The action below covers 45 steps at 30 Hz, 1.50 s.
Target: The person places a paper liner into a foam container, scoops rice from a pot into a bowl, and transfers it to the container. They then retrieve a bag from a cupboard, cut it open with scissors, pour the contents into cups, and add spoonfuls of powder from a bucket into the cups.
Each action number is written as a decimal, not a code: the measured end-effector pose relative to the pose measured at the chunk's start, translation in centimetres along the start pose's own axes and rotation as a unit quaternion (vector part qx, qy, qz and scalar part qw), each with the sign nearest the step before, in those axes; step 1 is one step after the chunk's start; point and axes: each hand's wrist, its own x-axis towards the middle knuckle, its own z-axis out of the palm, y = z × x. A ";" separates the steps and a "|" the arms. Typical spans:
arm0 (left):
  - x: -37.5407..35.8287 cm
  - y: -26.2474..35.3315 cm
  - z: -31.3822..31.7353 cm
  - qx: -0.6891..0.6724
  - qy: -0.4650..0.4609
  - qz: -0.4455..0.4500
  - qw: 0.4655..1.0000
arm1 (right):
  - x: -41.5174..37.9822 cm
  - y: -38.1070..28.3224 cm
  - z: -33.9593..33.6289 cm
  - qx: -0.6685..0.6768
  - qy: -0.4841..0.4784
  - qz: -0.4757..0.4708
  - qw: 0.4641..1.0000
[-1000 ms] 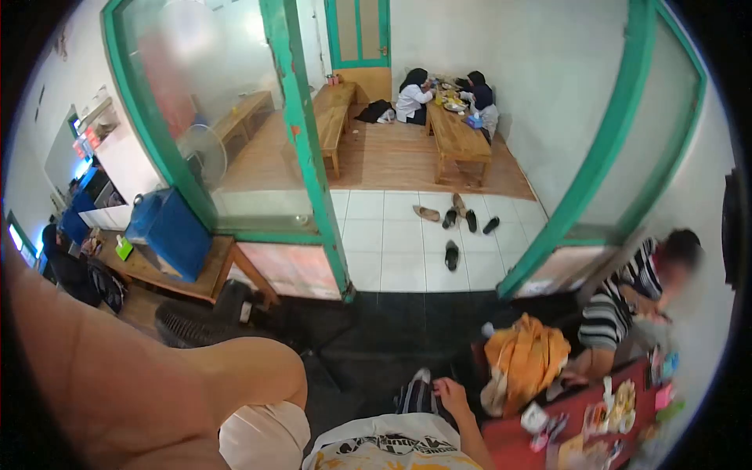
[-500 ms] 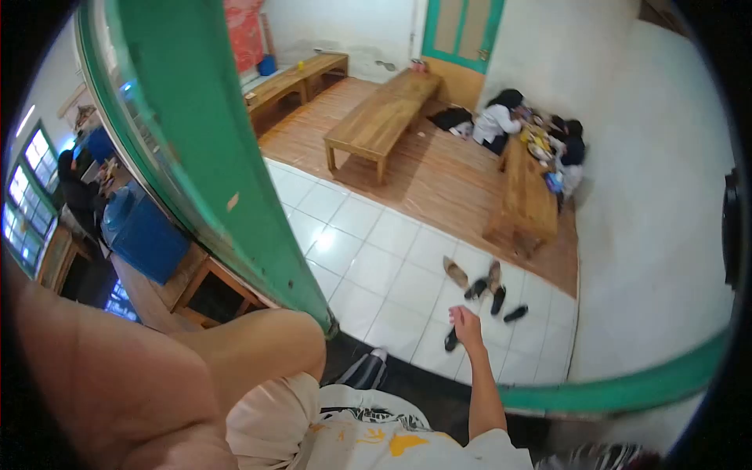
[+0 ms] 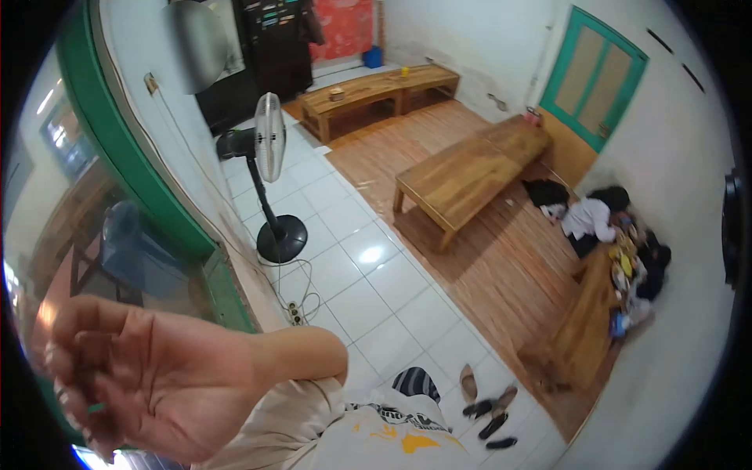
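Note:
At the lower left my left hand (image 3: 157, 372) is raised with its palm toward the camera. Its fingers are loosely curled and apart, and no object shows between them. The hand overlaps the green door frame (image 3: 149, 192) and a glass pane (image 3: 117, 258), but contact cannot be made out. My right hand is out of sight. Below are my light shirt and one foot in a striped sock (image 3: 415, 382) over white tiles.
A standing fan (image 3: 270, 137) has a cable and socket strip (image 3: 294, 313) on the floor nearby. Low wooden tables (image 3: 470, 168) stand on brown matting. Several shoes (image 3: 493, 425) lie at lower right. People (image 3: 591, 219) sit by a cluttered table beside the right wall.
The view has swung left, bringing the fan into sight. My left hand appears farther from the camera, with palm and fingers visible. My right hand has left the view.

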 end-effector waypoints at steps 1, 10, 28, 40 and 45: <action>-2.7 -2.7 -0.1 0.000 -0.038 -0.011 0.999 | 2.8 -2.1 -0.8 -0.011 -0.014 0.001 1.000; -22.9 -27.8 10.1 -0.346 -0.383 -0.487 0.705 | 35.7 -32.3 -11.3 -0.073 -0.058 -0.094 0.991; -32.2 -84.4 5.4 -0.310 -0.188 -0.408 0.838 | 71.3 -116.0 5.2 0.013 -0.223 -0.351 0.909; -25.7 -127.0 -17.9 0.095 -0.276 -0.432 0.854 | 83.1 -138.3 20.8 -0.248 -0.205 -0.229 0.919; -21.6 -140.5 -29.7 0.339 -0.092 -0.400 0.846 | 92.8 -162.6 28.0 -0.252 -0.159 -0.276 0.914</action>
